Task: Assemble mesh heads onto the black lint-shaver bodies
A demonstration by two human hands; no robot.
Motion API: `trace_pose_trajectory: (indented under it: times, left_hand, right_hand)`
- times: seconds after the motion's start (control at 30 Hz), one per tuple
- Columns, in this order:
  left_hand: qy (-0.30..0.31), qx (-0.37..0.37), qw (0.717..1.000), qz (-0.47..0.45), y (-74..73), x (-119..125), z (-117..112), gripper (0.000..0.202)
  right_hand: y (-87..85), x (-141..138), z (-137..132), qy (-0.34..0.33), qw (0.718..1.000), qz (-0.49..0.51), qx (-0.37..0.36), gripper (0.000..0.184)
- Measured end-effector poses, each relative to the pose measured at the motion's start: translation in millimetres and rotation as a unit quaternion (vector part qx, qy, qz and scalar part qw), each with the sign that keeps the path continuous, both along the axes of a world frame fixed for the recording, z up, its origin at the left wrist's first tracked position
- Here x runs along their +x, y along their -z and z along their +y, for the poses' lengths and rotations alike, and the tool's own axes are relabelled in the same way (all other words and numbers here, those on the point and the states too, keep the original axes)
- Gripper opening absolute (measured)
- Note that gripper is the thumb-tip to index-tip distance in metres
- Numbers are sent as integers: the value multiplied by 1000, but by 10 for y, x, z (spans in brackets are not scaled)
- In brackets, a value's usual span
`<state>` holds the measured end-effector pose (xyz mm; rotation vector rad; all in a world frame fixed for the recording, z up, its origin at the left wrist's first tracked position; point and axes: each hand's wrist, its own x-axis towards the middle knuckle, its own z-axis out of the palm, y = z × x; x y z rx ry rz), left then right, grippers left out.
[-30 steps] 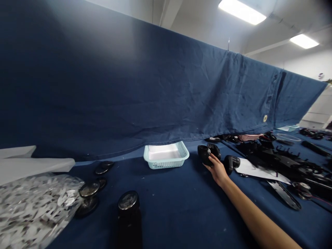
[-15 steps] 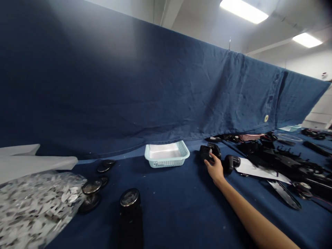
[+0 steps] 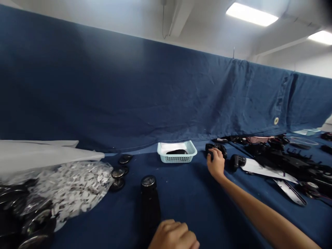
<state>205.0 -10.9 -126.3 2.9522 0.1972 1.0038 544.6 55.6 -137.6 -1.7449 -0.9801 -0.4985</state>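
Nearer than the pale blue basket [image 3: 177,159], the left hand [image 3: 174,236] curls beside a black device [image 3: 150,207], its grip hidden. Right of the basket, the right hand [image 3: 217,164] bends over a black part [image 3: 221,149], touching it; grasp unclear.

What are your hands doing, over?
Right hand at black part. Left hand low, near long black piece. Pale-blue basket left of right hand, dark oval piece inside.

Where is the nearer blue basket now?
In the head view, the nearer blue basket sits just right of centre, by the curtain, left of the right hand.
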Motion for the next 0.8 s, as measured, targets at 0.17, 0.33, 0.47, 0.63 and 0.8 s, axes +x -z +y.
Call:
trace_pose_trajectory:
  times: [0.17, 0.33, 0.47, 0.63, 0.8]
  left_hand:
    - [-99, 43, 990, -89, -218, -422, 207, 15]
    - [-293, -58, 940, -165, -139, -628, 675, 34]
    - [-364, -196, 887, -204, -8, -640, 900, 36]
    - [-353, -299, 869, -178, 53, -625, 910, 41]
    - [-346, -338, 861, -159, 28, -629, 876, 45]
  right_hand:
    - [-446, -359, 375, -109, 986, -72, -104, 20]
    - [-687, -601, 981, -193, 942, -82, -261, 24]
    - [-666, -735, 1220, -217, 919, -59, -325, 25]
    - [-804, -853, 1222, -213, 933, -52, -286, 25]
    - [-954, -994, 670, -201, 965, -62, -158, 50]
